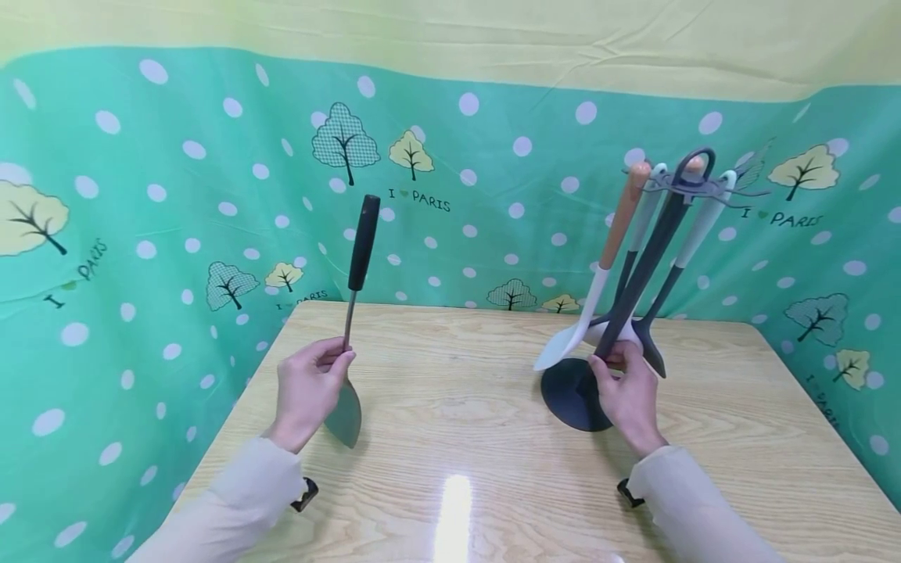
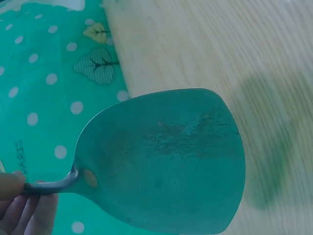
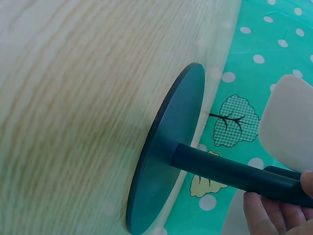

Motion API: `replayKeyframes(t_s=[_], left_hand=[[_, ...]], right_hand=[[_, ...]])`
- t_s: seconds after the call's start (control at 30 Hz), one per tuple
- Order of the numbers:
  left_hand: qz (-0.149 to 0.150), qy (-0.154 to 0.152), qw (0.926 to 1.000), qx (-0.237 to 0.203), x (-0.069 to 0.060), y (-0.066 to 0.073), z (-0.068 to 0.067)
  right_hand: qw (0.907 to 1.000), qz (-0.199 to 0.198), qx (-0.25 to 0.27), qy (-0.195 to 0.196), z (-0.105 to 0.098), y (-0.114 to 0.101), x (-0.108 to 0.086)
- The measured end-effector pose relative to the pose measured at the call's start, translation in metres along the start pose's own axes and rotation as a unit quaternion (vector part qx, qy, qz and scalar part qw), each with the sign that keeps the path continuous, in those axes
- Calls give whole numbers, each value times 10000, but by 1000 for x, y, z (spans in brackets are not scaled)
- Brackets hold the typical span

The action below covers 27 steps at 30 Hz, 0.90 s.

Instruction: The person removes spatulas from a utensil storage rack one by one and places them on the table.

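My left hand point(image 1: 310, 387) pinches a metal wok spatula point(image 1: 362, 242) by its thin shaft, with the black handle pointing up and the broad blade down. In the left wrist view the spatula's blade point(image 2: 166, 161) fills the middle, bare and slightly scuffed. On the right, my right hand point(image 1: 629, 399) grips the dark pole of a utensil stand point(image 1: 644, 274) just above its round base point(image 1: 573, 403). From the stand's top hang a white turner point(image 1: 619, 219) with a wood-coloured handle, a grey utensil point(image 1: 704, 227) with a pale green handle, and others partly hidden.
A light wooden table point(image 1: 450, 391) lies under both hands, its back edge against a green dotted curtain point(image 1: 436, 234). The curtain also rises along the left and right sides. A bright light reflection shows near the table's front.
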State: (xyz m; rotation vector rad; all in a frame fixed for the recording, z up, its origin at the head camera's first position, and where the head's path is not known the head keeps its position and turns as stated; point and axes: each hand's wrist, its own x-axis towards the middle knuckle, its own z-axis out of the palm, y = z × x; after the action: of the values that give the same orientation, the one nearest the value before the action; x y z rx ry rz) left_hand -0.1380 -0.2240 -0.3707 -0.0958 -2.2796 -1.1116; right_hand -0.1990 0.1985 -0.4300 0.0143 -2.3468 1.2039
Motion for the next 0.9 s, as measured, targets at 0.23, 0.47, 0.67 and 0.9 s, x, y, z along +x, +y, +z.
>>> replayKeyframes(t_s=[0.23,0.47,0.67,0.9], left_hand=[[-406,-192,9976,526,0,-11,-18],[-676,-345,9927,937,0,-21,-29],[-954,-495,9887,1047,0,-30,-35],[-1084,-665,9837,1269,5,-41,-43]], right_hand=[[10000,-15,-30,9,0,1,0],[10000,-17,-47,-23,0,1,0],[10000,-37,-33,-19,-1,0,0],[9999,54,-30,-117,-1,0,0]])
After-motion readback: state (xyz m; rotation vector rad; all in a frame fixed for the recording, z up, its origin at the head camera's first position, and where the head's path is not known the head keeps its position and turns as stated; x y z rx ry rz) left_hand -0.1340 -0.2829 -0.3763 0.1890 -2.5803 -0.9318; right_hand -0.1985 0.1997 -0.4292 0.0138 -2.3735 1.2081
